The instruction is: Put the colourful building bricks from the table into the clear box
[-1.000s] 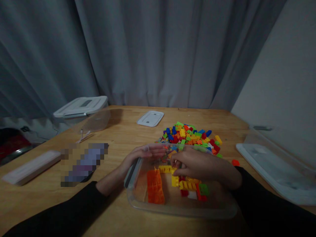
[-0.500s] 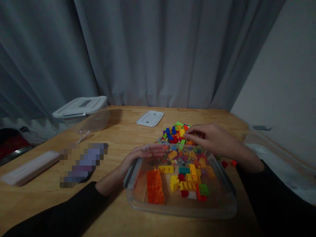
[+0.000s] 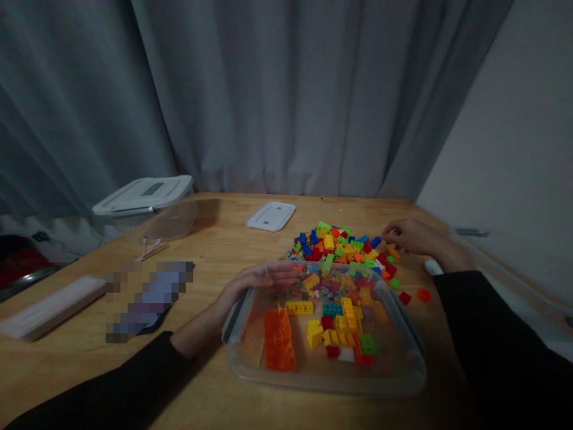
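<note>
A clear plastic box (image 3: 326, 382) stands in front of me, with an orange block piece (image 3: 279, 339), joined yellow bricks (image 3: 347, 325) and a green brick (image 3: 367, 344) inside. My left hand (image 3: 264, 279) lies along its far left corner, fingers stretched out against the outside of the wall. Behind the box spreads a heap of colourful toy bricks (image 3: 331, 242), partly seen through the plastic. At the right end of this heap is my right hand (image 3: 409, 237), its fingers bent down beside a blue brick (image 3: 376, 242) and yellow ones. Whatever its fingertips pinch is hidden.
Loose red (image 3: 404, 297) and orange-red pieces (image 3: 424, 295) lie right of the box. Farther back is a flat white lid (image 3: 271, 216). To the left are a lidded clear bin (image 3: 172, 218), a cable (image 3: 150, 248), a blurred-out object (image 3: 154, 298) and a long pale case (image 3: 56, 304).
My right hand has moved right, from above the middle of the heap to its right end, uncovering more bricks. My left hand and the box stay in place.
</note>
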`<state>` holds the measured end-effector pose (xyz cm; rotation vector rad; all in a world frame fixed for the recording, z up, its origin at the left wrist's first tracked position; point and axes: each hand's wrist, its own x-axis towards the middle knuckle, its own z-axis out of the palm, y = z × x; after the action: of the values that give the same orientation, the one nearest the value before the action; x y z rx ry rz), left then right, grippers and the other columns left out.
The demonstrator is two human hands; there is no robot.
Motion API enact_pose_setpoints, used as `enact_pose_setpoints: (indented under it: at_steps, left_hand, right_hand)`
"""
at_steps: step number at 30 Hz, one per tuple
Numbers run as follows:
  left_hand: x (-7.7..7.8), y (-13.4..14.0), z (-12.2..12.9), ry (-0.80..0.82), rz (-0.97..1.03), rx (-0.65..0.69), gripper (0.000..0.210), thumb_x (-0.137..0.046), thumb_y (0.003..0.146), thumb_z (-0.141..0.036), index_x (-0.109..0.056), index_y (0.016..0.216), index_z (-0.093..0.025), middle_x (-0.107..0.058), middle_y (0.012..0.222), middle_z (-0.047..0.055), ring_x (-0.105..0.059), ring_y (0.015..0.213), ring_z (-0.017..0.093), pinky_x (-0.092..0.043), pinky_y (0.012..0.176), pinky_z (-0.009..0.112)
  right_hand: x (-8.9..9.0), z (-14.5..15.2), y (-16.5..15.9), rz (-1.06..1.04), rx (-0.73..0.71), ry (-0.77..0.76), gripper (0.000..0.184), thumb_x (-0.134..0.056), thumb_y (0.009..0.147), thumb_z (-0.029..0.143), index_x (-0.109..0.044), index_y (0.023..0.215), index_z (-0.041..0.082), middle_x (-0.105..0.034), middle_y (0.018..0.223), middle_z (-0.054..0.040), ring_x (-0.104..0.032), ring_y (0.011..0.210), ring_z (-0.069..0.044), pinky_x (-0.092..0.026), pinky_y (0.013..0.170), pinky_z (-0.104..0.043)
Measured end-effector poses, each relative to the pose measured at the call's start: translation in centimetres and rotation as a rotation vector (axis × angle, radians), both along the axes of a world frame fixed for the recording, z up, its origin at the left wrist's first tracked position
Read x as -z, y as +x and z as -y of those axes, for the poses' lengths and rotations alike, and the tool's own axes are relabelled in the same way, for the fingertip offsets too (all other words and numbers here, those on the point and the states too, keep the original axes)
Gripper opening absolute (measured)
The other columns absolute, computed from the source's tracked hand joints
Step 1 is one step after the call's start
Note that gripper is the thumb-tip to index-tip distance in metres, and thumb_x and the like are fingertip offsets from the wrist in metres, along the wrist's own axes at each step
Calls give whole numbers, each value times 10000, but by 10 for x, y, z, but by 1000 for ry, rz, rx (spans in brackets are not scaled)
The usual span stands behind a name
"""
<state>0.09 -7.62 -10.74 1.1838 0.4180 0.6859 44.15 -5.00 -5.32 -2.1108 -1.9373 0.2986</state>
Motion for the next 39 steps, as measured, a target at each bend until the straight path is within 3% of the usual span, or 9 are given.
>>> enact_pose_setpoints:
  at_steps: [8, 12, 18, 27, 39]
  left_hand:
    - [2, 0, -3, -1, -1, 1, 516, -547, 882, -222, -658, 1377, -127, -574, 1525, 190, -505, 1435, 407, -287, 1218, 642]
    - [0, 0, -3, -3, -1, -15, 520, -535, 889, -229, -653, 1383, -117, -563, 1534, 193, -492, 1446, 405, -274, 1227, 638]
    - [3, -1, -3, -2, 22, 24, 518, -508, 897, -212, -651, 1387, -123, -556, 1544, 182, -486, 1455, 388, -284, 1230, 615]
    - [7, -1, -4, -6, 53, 30, 513, -503, 912, -218, -640, 1398, -130, -577, 1527, 180, -509, 1439, 378, -285, 1234, 605]
    - [7, -2, -5, 11, 47, 18, 508, -512, 892, -224, -665, 1370, -146, -621, 1490, 157, -525, 1428, 368, -300, 1236, 583]
  right_hand:
    - [38, -12, 37, 69, 209, -147, 116, -704, 821, 232, -732, 911, 163, -780, 867, -93, -687, 635, -174, -473, 526, -249]
    - [47, -16, 44, 87, 208, -147, 153, -698, 805, 212, -742, 946, 173, -788, 929, -100, -715, 702, -194, -502, 575, -268]
    - [59, -25, 53, 150, 167, -84, 292, -724, 772, 200, -761, 1058, 159, -782, 1076, -135, -733, 942, -255, -529, 782, -312]
    - [67, -27, 60, 158, 167, -81, 391, -706, 831, 243, -713, 1212, 155, -769, 1156, -149, -735, 970, -248, -528, 833, -310]
    - [66, -26, 53, 159, 193, -149, 385, -720, 787, 199, -718, 1171, 165, -786, 1106, -129, -747, 921, -230, -528, 767, -288]
